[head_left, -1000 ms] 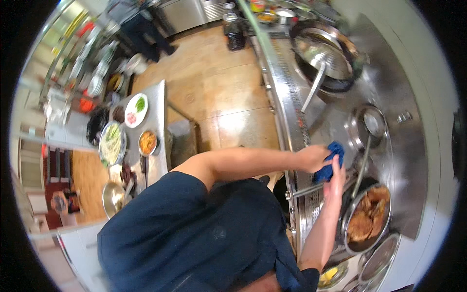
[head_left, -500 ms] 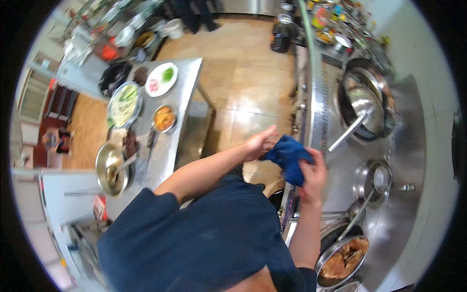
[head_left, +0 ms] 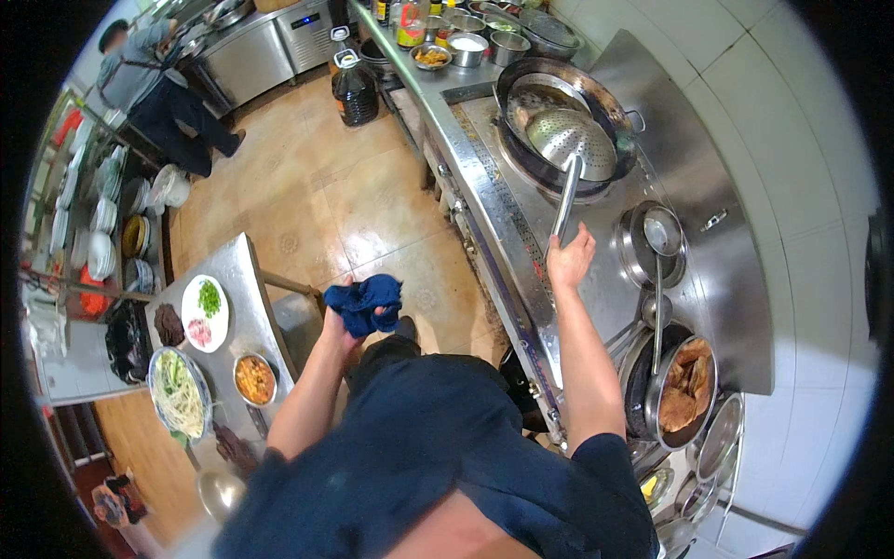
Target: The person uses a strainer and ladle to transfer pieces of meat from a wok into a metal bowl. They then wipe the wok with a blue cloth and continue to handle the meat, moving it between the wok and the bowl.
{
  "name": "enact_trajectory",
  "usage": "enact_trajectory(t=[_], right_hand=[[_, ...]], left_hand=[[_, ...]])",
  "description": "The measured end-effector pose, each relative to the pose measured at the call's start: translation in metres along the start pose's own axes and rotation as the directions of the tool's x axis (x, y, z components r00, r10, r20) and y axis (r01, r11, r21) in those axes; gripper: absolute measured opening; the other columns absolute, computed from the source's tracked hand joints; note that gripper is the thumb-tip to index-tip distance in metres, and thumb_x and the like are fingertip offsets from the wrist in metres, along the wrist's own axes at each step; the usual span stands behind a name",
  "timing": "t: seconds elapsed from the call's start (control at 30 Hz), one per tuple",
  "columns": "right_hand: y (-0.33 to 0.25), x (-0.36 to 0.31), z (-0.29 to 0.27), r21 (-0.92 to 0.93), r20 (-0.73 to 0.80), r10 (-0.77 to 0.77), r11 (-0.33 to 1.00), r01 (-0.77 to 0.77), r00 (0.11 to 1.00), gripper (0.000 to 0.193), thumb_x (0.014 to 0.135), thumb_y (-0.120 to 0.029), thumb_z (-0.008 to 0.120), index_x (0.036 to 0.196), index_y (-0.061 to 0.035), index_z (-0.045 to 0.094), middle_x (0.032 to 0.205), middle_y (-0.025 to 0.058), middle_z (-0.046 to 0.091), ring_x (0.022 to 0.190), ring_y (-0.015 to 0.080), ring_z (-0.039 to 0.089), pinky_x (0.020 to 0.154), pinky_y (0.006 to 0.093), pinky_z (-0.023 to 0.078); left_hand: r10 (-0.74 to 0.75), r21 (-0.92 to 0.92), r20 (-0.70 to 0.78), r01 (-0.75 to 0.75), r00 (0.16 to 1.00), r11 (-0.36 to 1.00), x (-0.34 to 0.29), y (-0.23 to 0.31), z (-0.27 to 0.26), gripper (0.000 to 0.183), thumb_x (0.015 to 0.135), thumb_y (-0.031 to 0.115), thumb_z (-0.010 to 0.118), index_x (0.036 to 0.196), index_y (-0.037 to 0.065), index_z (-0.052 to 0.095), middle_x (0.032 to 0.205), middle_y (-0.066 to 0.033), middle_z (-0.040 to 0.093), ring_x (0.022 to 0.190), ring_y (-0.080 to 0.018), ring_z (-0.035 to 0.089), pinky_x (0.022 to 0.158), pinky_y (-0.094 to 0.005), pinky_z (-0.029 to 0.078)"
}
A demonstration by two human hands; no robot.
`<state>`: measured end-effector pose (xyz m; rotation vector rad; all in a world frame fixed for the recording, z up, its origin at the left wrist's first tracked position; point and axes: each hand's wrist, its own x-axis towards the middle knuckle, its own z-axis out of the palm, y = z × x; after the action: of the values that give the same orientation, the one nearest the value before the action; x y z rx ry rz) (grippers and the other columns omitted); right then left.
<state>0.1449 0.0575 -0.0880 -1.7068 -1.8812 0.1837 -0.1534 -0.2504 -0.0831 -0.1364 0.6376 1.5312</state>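
My left hand [head_left: 337, 328] holds a crumpled blue cloth [head_left: 365, 304] out over the tiled floor, beside the corner of a steel prep table [head_left: 244, 270]. My right hand [head_left: 569, 258] grips the long metal handle of a perforated strainer ladle [head_left: 569, 140], whose bowl rests in a large wok [head_left: 562, 119] on the steel cooking range. My dark blue shirt fills the lower middle of the view.
A pot with a ladle [head_left: 656, 244] and a bowl of browned meat [head_left: 683, 384] sit on the range to the right. The prep table carries a white plate [head_left: 204, 312], a noodle dish [head_left: 178, 392] and an orange dish [head_left: 254, 378]. A person [head_left: 160, 79] works far back left; an oil jug [head_left: 355, 86] stands on the floor.
My hands have come apart: the left carried the blue cloth off to the left, and the right reached out and took hold of the strainer ladle's handle. The view swung toward the wok.
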Motion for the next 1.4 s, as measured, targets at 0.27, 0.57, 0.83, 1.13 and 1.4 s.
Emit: enact_trajectory(t=[0.27, 0.57, 0.83, 1.13, 1.4], right_hand=[[0.039, 0.034, 0.058, 0.194, 0.443, 0.351, 0.861, -0.47, 0.825, 0.059, 0.078, -0.031, 0.074, 0.123, 0.0005, 0.051, 0.091, 0.0223, 0.069, 0.091, 0.0382, 0.067, 0.083, 0.0445, 0.052], [0.051, 0.075, 0.047, 0.292, 0.294, 0.304, 0.874, -0.388, 0.906, 0.033, 0.078, -0.028, 0.073, 0.089, 0.0013, 0.062, 0.082, 0.019, 0.068, 0.074, 0.0332, 0.066, 0.066, 0.043, 0.051], [0.005, 0.075, -0.075, 0.784, 0.504, 0.1, 0.363, -0.503, 0.858, 0.018, 0.086, -0.011, 0.068, 0.087, -0.0042, 0.051, 0.063, 0.0005, 0.05, 0.042, 0.0077, 0.043, 0.037, 0.0258, 0.035], [0.034, 0.061, -0.12, 0.679, 0.733, -0.093, 0.064, -0.731, 0.674, 0.016, 0.089, -0.009, 0.064, 0.083, -0.0074, 0.05, 0.062, -0.0029, 0.041, 0.044, 0.0061, 0.035, 0.04, 0.0238, 0.028], [-0.002, 0.05, -0.134, 0.548, 0.831, -0.068, -0.072, -0.834, 0.552, 0.022, 0.093, -0.011, 0.061, 0.077, -0.0078, 0.046, 0.058, -0.0037, 0.038, 0.044, 0.0057, 0.033, 0.04, 0.0208, 0.027]], left_hand=[[-0.041, -0.068, -0.222, 0.027, 0.974, 0.997, -0.041, 0.001, -0.042, 0.062, 0.096, 0.049, 0.045, 0.123, -0.006, 0.049, 0.107, -0.0232, 0.063, 0.069, -0.0288, 0.062, 0.06, -0.0328, 0.055], [0.15, 0.085, -0.547, -0.124, 0.824, 0.989, -0.131, -0.048, -0.088, 0.051, 0.095, 0.046, 0.052, 0.109, -0.002, 0.058, 0.094, -0.0201, 0.066, 0.068, -0.0288, 0.065, 0.053, -0.0362, 0.055], [0.433, 0.369, -0.729, -0.228, 0.531, 0.901, -0.225, -0.131, -0.146, 0.033, 0.094, 0.031, 0.059, 0.096, -0.002, 0.06, 0.077, -0.0132, 0.066, 0.061, -0.0269, 0.066, 0.056, -0.0384, 0.056], [0.548, 0.55, -0.761, -0.103, 0.348, 0.829, -0.239, -0.165, -0.082, 0.038, 0.09, 0.032, 0.065, 0.106, -0.003, 0.058, 0.082, -0.0096, 0.063, 0.066, -0.0188, 0.063, 0.059, -0.0336, 0.054], [0.776, 0.818, -0.551, 0.016, 0.305, 0.575, -0.256, -0.16, -0.1, 0.037, 0.089, 0.031, 0.068, 0.094, -0.004, 0.059, 0.079, -0.0118, 0.064, 0.066, -0.0208, 0.062, 0.061, -0.0344, 0.05]])
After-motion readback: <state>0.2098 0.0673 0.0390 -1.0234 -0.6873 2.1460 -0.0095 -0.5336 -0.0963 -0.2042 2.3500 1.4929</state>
